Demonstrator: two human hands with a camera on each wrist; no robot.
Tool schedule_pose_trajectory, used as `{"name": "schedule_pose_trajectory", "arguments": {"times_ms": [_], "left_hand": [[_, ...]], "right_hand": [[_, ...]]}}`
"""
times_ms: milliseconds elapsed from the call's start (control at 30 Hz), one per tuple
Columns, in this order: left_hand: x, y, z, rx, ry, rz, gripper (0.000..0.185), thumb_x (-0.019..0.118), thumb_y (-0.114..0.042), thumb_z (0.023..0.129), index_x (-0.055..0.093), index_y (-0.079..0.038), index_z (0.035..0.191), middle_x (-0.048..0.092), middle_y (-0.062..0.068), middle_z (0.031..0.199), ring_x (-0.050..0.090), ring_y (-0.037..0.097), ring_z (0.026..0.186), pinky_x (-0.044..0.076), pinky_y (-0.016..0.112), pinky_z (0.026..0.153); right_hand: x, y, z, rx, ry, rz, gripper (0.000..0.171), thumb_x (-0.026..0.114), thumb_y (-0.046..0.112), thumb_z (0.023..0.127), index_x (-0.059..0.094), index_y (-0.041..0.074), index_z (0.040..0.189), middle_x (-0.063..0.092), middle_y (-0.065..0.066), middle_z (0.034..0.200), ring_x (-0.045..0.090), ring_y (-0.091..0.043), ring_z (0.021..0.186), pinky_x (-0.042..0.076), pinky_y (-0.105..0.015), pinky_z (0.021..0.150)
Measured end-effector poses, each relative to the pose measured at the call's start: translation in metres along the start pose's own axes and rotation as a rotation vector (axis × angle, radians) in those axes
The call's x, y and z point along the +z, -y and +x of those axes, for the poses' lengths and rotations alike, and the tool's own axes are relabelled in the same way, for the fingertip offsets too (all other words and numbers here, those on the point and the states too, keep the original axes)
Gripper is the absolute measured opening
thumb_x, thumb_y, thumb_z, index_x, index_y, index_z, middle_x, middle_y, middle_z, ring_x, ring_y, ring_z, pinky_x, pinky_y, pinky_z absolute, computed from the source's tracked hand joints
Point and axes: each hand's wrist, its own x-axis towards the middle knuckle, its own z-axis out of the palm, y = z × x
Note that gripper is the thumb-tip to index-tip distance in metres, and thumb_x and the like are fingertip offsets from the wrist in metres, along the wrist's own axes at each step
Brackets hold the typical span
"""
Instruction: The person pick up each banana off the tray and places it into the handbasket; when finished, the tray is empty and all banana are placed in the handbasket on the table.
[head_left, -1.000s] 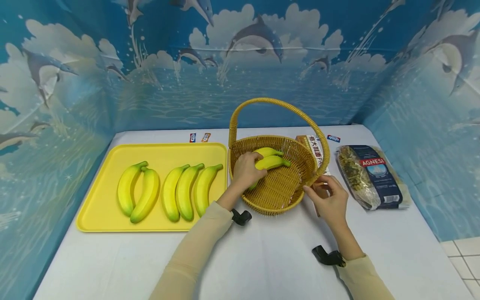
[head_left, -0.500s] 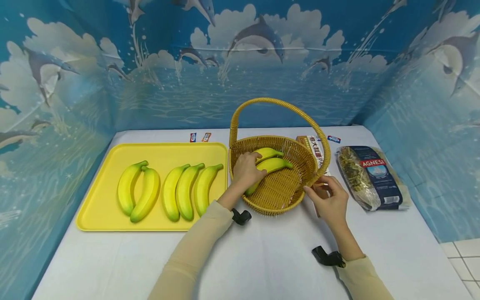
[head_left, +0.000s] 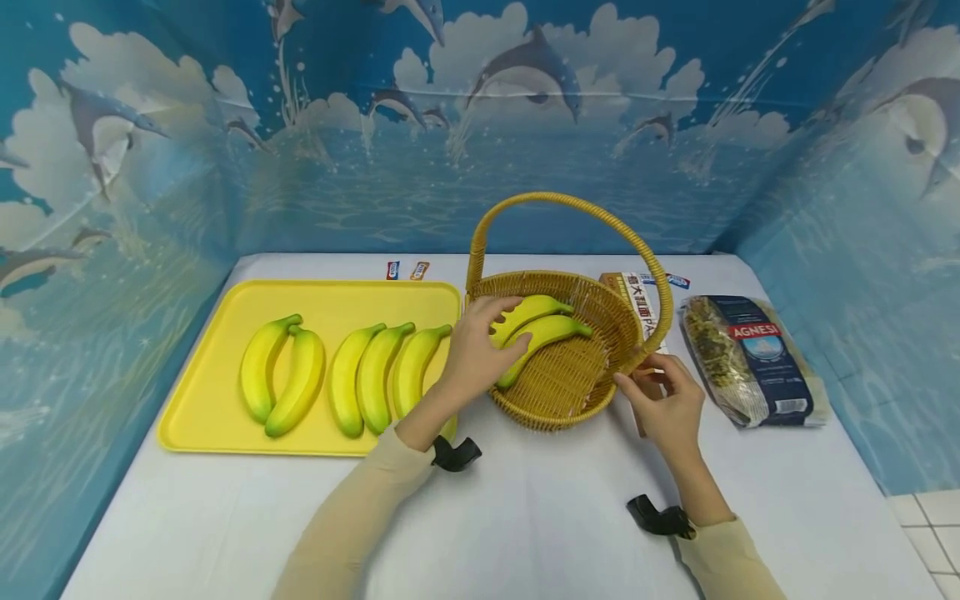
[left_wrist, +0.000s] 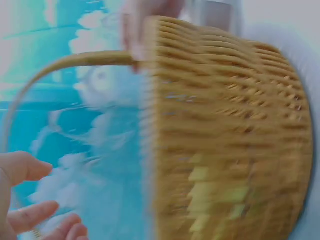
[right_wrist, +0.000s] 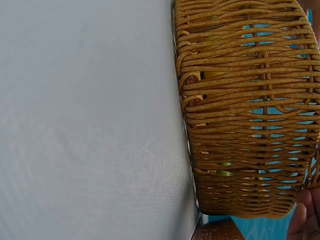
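Basket [head_left: 592, 379] holds two bananas [head_left: 542, 333]; tray [head_left: 217, 392] apparently five.

The basket [head_left: 570, 367] is rough woven wicker; the bananas [head_left: 536, 329] look smooth and glossy; the tray [head_left: 217, 417] is smooth plastic; the tabletop [head_left: 540, 517] is matt white.

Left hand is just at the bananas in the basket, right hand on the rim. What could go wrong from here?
1. The left hand lies open beside the two bananas, not gripping; they may shift in the basket.
2. The basket leans against the pasta box; if the right hand at the rim lets go, it could rock.
3. The left forearm crosses the tray corner and might nudge it.
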Motion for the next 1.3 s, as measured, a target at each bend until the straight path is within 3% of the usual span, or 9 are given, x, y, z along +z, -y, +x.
{"name": "schedule_pose_trajectory", "arguments": {"times_ms": [167, 300, 400, 533, 633, 867, 1100, 1300], "left_hand": [[-0.059, 0.004, -0.026, -0.056, -0.16, -0.027, 0.046, 0.073, -0.011, 0.083, 0.062, -0.004, 0.127, 0.063, 0.015, 0.116, 0.059, 0.029, 0.099, 0.053, 0.042, 0.081], [-0.11, 0.026, -0.05, -0.172, -0.328, 0.01, 0.046, 0.073, -0.008, 0.084, 0.062, -0.004, 0.129, 0.06, 0.017, 0.122, 0.056, 0.026, 0.104, 0.049, 0.04, 0.086], [-0.144, 0.046, -0.065, -0.267, -0.446, 0.06, 0.046, 0.072, -0.008, 0.085, 0.062, -0.007, 0.13, 0.058, 0.016, 0.124, 0.052, 0.016, 0.104, 0.046, 0.034, 0.087], [-0.178, 0.07, -0.082, -0.377, -0.581, 0.156, 0.046, 0.071, -0.012, 0.087, 0.062, -0.008, 0.131, 0.057, 0.013, 0.124, 0.045, -0.002, 0.099, 0.043, 0.026, 0.087], [-0.196, 0.088, -0.09, -0.455, -0.635, 0.202, 0.047, 0.069, -0.016, 0.088, 0.06, -0.008, 0.133, 0.055, 0.013, 0.127, 0.043, -0.004, 0.099, 0.04, 0.025, 0.086], [-0.216, 0.117, -0.099, -0.664, -0.608, 0.224, 0.054, 0.065, -0.026, 0.092, 0.051, -0.014, 0.142, 0.045, 0.012, 0.139, 0.042, 0.023, 0.12, 0.036, 0.034, 0.094], [-0.218, 0.136, -0.104, -0.77, -0.535, 0.209, 0.06, 0.065, -0.025, 0.092, 0.045, -0.01, 0.146, 0.038, 0.015, 0.148, 0.037, 0.034, 0.131, 0.031, 0.05, 0.105], [-0.218, 0.152, -0.11, -0.85, -0.449, 0.203, 0.063, 0.064, -0.022, 0.093, 0.04, -0.009, 0.149, 0.035, 0.022, 0.149, 0.037, 0.041, 0.133, 0.035, 0.054, 0.105]], "right_hand": [[-0.001, 0.0, 0.0, -0.006, -0.001, -0.003, 0.033, 0.073, -0.022, 0.066, 0.065, -0.016, 0.097, 0.06, 0.015, 0.092, 0.06, -0.001, 0.08, 0.049, -0.011, 0.073], [-0.001, 0.001, 0.001, -0.007, 0.003, -0.009, 0.033, 0.074, -0.022, 0.066, 0.065, -0.016, 0.097, 0.059, 0.011, 0.092, 0.06, -0.002, 0.08, 0.049, -0.011, 0.073], [-0.001, 0.002, 0.002, -0.003, 0.003, -0.013, 0.033, 0.074, -0.022, 0.065, 0.065, -0.016, 0.096, 0.059, 0.011, 0.091, 0.06, -0.002, 0.08, 0.049, -0.011, 0.073], [-0.002, 0.003, 0.002, 0.005, 0.007, -0.02, 0.033, 0.074, -0.022, 0.066, 0.065, -0.016, 0.097, 0.058, 0.013, 0.091, 0.058, 0.006, 0.081, 0.049, -0.011, 0.073], [-0.002, 0.003, 0.002, 0.01, 0.01, -0.021, 0.033, 0.074, -0.022, 0.066, 0.065, -0.016, 0.097, 0.058, 0.013, 0.091, 0.058, 0.005, 0.081, 0.049, -0.011, 0.073], [-0.001, 0.001, 0.0, 0.007, 0.004, -0.025, 0.033, 0.074, -0.022, 0.066, 0.065, -0.015, 0.097, 0.059, 0.013, 0.091, 0.06, -0.001, 0.08, 0.048, -0.011, 0.073], [-0.002, 0.0, 0.0, 0.007, 0.004, -0.02, 0.034, 0.074, -0.022, 0.065, 0.065, -0.015, 0.097, 0.059, 0.011, 0.09, 0.06, -0.005, 0.078, 0.049, -0.012, 0.073], [-0.003, 0.0, 0.0, 0.01, 0.007, -0.015, 0.034, 0.074, -0.022, 0.066, 0.065, -0.016, 0.097, 0.059, 0.011, 0.091, 0.06, -0.003, 0.079, 0.048, -0.011, 0.073]]}}
